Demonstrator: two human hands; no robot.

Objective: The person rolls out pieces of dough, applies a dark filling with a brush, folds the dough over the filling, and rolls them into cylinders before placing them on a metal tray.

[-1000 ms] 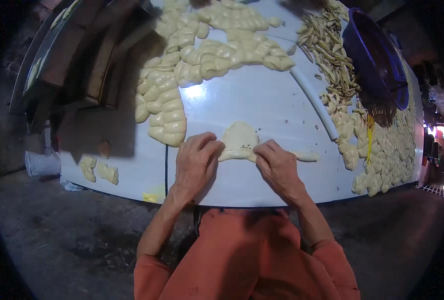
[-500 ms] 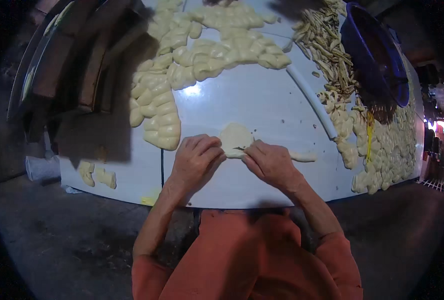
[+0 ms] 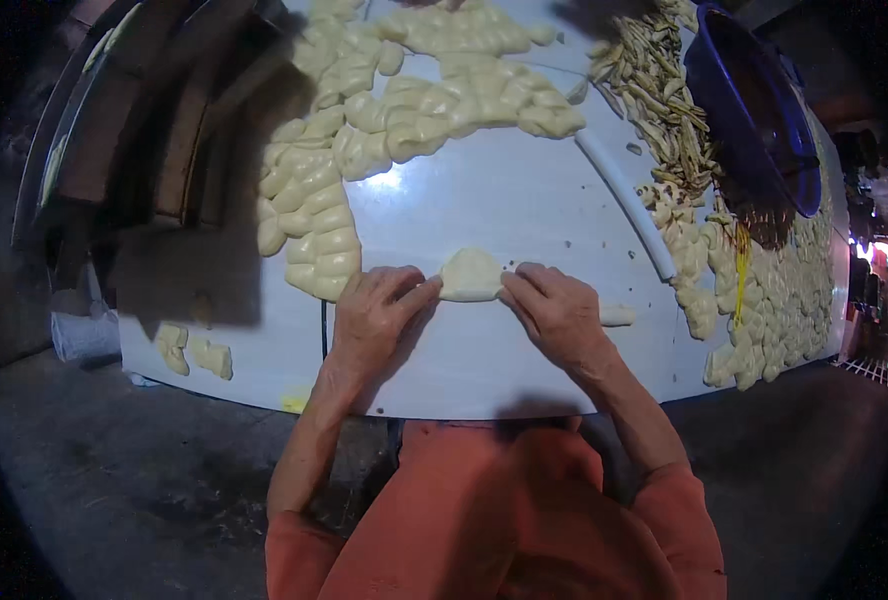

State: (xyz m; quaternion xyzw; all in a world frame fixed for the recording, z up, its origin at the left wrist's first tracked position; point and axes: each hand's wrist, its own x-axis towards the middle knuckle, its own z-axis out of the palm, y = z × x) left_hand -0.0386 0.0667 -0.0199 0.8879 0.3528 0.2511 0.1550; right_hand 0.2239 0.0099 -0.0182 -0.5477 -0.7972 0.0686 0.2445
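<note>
A small flattened piece of pale dough (image 3: 471,275) lies on the white table in front of me, its near edge folded over into a straight lip. My left hand (image 3: 376,312) pinches the left end of that lip between thumb and fingers. At the opposite end, my right hand (image 3: 556,308) grips the dough the same way, thumb and fingers closed. A short pale rod-shaped piece (image 3: 617,316) pokes out beside my right hand; whether it is dough or a tool I cannot tell. Whatever lies under the fold is hidden.
Rows of dough pieces (image 3: 326,240) curve round the left and back. A long pale rod (image 3: 626,207) lies to the right, near a heap of yellowish-brown strips (image 3: 654,100) and a blue basin (image 3: 754,110). Dark wooden boards (image 3: 114,130) stand left; two dough scraps (image 3: 212,357) lie below them.
The near edge of the dough has been folded over, covering a greenish bit seen on it earlier. Both hands have shifted slightly outward to the ends of the fold.
</note>
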